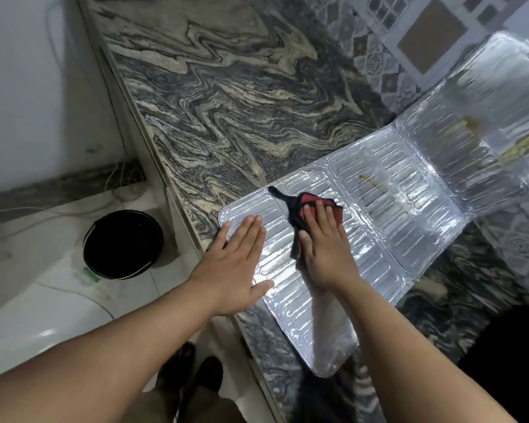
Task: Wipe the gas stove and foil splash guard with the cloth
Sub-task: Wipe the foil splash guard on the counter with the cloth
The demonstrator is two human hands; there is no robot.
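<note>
Lying flat on the counter (226,96), the foil guard (379,215) gives both hands a firm surface to work on. At its left end the left hand (232,267) presses down, fingers straight and together, holding nothing, apparently to keep the thin sheet from sliding. Just to its right, the right hand (324,248) lies palm-down on the cloth (297,215), fingers extended and pressing it onto the foil. Brown stains (370,180) remain further right. No stove shows.
</note>
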